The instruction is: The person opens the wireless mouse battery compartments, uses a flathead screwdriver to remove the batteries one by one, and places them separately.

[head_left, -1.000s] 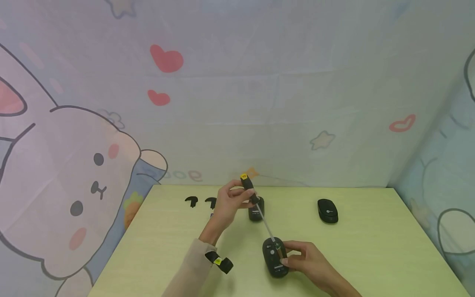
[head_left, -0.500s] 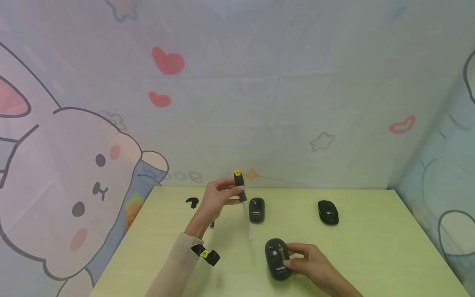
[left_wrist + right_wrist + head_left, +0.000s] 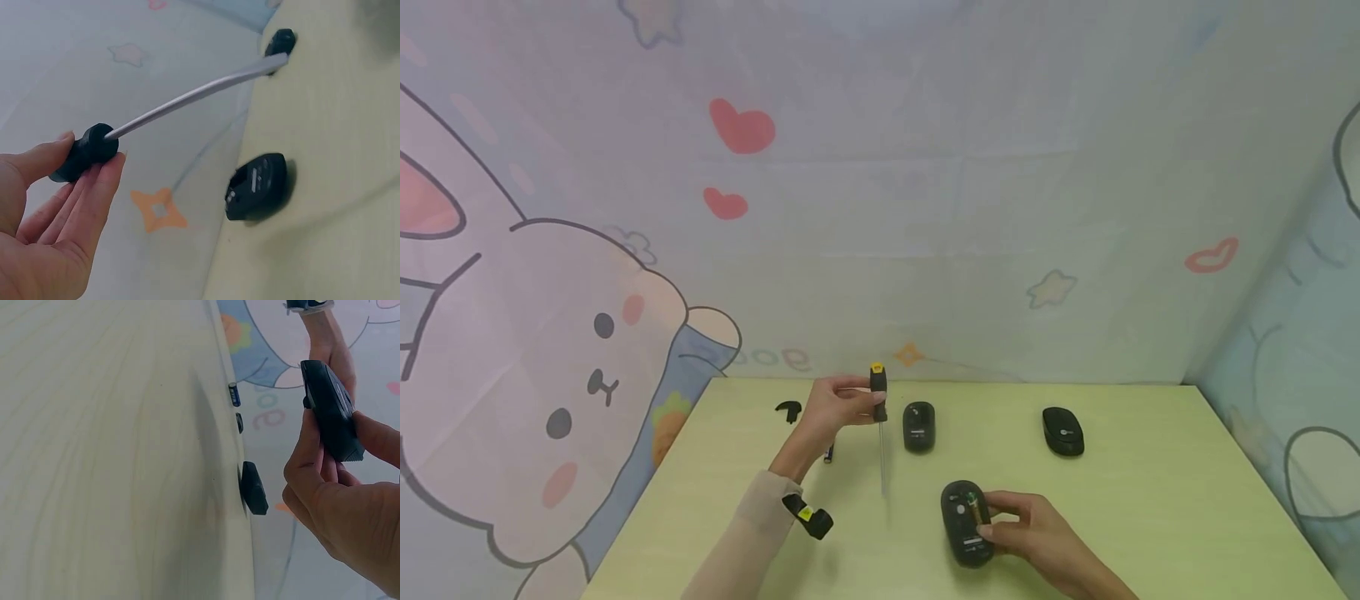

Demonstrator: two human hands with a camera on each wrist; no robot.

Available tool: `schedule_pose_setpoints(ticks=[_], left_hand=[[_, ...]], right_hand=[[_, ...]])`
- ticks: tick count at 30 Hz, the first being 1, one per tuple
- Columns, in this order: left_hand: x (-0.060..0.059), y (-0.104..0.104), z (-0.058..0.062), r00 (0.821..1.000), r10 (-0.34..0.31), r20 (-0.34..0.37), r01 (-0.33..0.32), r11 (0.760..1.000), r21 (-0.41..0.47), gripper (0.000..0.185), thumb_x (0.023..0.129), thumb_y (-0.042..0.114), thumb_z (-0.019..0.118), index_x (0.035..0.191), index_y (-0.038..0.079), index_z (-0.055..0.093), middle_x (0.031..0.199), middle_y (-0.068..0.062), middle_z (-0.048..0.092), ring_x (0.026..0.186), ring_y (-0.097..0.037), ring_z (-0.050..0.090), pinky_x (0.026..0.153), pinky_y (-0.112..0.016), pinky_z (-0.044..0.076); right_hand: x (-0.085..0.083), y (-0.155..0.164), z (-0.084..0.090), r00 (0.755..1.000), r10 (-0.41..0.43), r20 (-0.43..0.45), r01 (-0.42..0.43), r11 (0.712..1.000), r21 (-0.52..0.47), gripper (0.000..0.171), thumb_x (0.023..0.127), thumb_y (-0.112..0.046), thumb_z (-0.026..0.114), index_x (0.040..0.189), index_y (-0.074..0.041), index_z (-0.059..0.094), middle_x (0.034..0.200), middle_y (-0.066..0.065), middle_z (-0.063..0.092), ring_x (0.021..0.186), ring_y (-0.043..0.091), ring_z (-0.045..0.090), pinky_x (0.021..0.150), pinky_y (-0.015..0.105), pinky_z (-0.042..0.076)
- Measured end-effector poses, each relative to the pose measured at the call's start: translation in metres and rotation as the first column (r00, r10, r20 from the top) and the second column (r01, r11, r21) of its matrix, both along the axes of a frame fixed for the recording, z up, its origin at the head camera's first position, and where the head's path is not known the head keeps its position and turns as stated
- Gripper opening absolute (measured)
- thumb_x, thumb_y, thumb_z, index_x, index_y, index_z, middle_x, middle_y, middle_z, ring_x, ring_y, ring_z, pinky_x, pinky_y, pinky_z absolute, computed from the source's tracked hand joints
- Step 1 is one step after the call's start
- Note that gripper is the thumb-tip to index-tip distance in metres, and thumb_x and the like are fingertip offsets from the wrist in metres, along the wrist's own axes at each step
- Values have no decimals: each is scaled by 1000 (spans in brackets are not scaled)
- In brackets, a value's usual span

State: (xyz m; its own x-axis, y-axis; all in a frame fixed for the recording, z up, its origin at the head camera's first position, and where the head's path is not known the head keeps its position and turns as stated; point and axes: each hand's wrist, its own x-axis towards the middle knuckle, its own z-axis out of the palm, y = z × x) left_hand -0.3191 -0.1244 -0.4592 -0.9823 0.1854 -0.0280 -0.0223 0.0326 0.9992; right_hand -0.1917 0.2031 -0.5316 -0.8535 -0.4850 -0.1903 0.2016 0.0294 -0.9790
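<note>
Table (image 3: 1112,517), pale yellow-green, is the landmark by which we list everything else; a cartoon-print curtain (image 3: 925,208) hangs behind its far edge. Our right hand (image 3: 1030,533) sits at the table's near middle, thumb and fingers curled round an upturned black computer mouse (image 3: 964,523) whose open underside shows a battery. Our left hand (image 3: 835,406) hovers above the table's far middle, fingertips pinching the black handle of a yellow-capped screwdriver (image 3: 878,400); its shaft points straight down, the tip just clear of the tabletop. A second black mouse (image 3: 918,426) lies just right of that shaft, upside down. A third mouse (image 3: 1063,430) rests well apart toward the table's far right. A small black cover piece (image 3: 787,409) lies near the far left edge. A small battery (image 3: 828,454) lies beside our left wrist.
</note>
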Motion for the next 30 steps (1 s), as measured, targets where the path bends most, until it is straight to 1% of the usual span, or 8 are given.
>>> schedule_pose_setpoints(ticks=[5,11,17,20,24,27,30], left_hand=[[-8,-6,-17,999,-4,54,6,999,-38,41,92,8,80,129,-4,68,113,-23,78,87,-24,81,86,-41,68],[-15,-11,-38,995,0,101,6,998,-58,40,94,10,79,128,-6,68,112,-22,78,84,-21,80,83,-40,69],[-20,-12,-54,992,2,123,6,998,-67,44,94,11,80,130,-11,66,111,-25,78,83,-21,80,81,-39,69],[-22,-12,-62,990,18,142,-7,997,-74,48,93,11,81,132,-12,64,112,-26,78,82,-21,80,81,-39,69],[-24,-10,-70,985,34,169,-22,997,-76,48,93,7,79,132,-14,62,113,-29,76,84,-21,80,81,-39,69],[-25,-8,-75,987,31,160,-11,992,-125,45,93,7,80,130,-14,64,112,-29,76,84,-20,79,80,-38,69],[-27,-6,-77,990,27,138,0,981,-196,43,92,10,81,127,-12,67,110,-27,77,83,-20,79,79,-37,69]], right_hand=[[-1,1,-2,1000,2,19,-2,1000,-13,61,100,-14,71,149,14,46,136,15,63,110,17,70,94,36,66],[-1,1,-4,999,-1,39,1,1000,1,62,99,-15,72,149,14,47,137,15,63,110,18,70,96,38,65],[-1,2,-4,999,8,39,-7,1000,-23,61,100,-13,71,148,15,47,134,12,65,109,17,70,95,37,65],[-1,2,-4,999,9,40,-8,1000,-24,61,100,-14,71,149,15,47,134,12,65,109,16,69,94,36,65],[-1,2,-3,999,11,38,-10,1000,-23,61,100,-14,71,148,14,47,136,13,64,110,17,69,95,36,65],[0,1,-3,999,14,34,-13,1000,-25,60,100,-13,71,147,14,48,137,14,63,110,17,68,95,36,65],[0,1,-3,999,10,36,-10,1000,-22,59,100,-14,71,147,14,49,135,14,63,110,17,68,95,37,65]])
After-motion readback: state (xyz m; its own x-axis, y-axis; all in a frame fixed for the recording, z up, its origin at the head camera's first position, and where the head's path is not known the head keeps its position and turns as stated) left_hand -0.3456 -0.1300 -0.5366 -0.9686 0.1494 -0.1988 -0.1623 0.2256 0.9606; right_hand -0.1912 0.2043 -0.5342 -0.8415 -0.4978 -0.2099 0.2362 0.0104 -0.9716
